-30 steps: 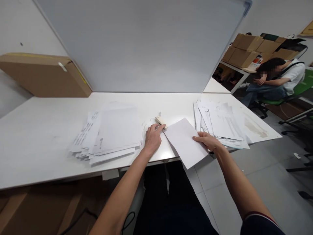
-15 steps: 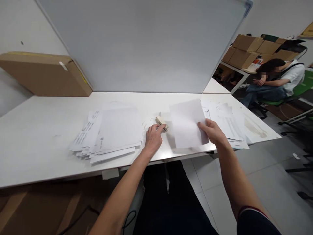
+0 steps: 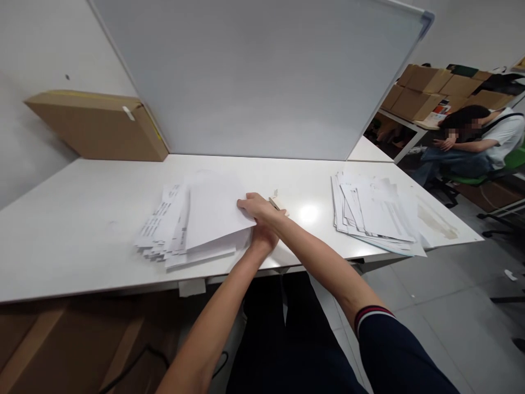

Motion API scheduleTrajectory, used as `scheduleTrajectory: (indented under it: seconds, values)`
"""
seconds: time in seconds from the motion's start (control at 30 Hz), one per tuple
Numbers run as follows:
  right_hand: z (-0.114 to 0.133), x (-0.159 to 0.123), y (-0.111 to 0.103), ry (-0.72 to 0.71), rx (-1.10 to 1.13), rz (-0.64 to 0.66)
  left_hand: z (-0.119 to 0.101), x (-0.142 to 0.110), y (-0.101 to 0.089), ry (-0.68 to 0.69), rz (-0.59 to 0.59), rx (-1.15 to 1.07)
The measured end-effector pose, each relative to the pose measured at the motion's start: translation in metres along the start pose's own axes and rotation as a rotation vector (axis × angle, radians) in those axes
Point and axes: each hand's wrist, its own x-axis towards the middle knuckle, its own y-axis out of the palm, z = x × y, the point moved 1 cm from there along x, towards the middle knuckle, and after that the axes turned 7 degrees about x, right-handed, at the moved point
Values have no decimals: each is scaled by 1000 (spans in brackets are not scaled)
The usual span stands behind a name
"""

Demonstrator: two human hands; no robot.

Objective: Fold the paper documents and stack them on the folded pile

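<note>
My right hand [image 3: 260, 207] reaches across to the left and is closed on the right edge of a blank sheet of paper [image 3: 217, 210]. That sheet lies over the left pile of papers [image 3: 159, 224], covering much of it. Beneath my right wrist is my left hand [image 3: 264, 236], palm low near the table, with most of its fingers hidden. One fingertip of it shows against the near end of a small beige stapler [image 3: 278, 204]. The stapler lies on the table just beyond both hands, partly covered by them.
A second, uneven pile of printed papers [image 3: 375, 210] lies at the right of the white table [image 3: 303, 241]. A whiteboard [image 3: 262, 82] stands along the back, with a cardboard box [image 3: 102, 128] leaning at the left. A seated person [image 3: 498, 137] is at the far right.
My right hand has carried the sheet from right of the stapler to the left pile, crossing over my left hand. My left hand stays by the stapler. The view has shifted slightly.
</note>
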Motion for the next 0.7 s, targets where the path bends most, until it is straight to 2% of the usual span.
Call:
scheduleTrajectory:
  seconds: [0.1,0.2,0.27,0.3,0.37,0.43,0.5,0.53,0.6,0.63,0.7]
  values:
    - [1,-3,2,29,146,123,1,0,-2,-2,50,155]
    - [-13,-14,-13,-26,161,57,-4,-3,-3,33,95,389]
    - [-36,-26,-35,-17,153,-36,-10,-6,-4,73,125,542]
    - [-52,-32,-49,7,138,-92,-14,-8,-5,92,135,593]
    - [-91,-46,-83,91,-3,-353,-20,-10,-7,125,144,654]
    - [-134,-61,-117,233,-232,-626,-23,-12,-9,136,143,680]
    - [-175,-76,-145,426,-431,-804,-25,-12,-10,137,138,688]
    - [-193,-82,-155,560,-479,-810,-25,-12,-10,138,136,687]
    - [-222,-91,-168,780,-489,-709,-24,-12,-10,142,133,682]
    - [-232,-94,-171,850,-477,-632,-24,-11,-10,144,133,677]
    - [-246,-98,-175,888,-480,-505,-23,-11,-10,144,136,669]
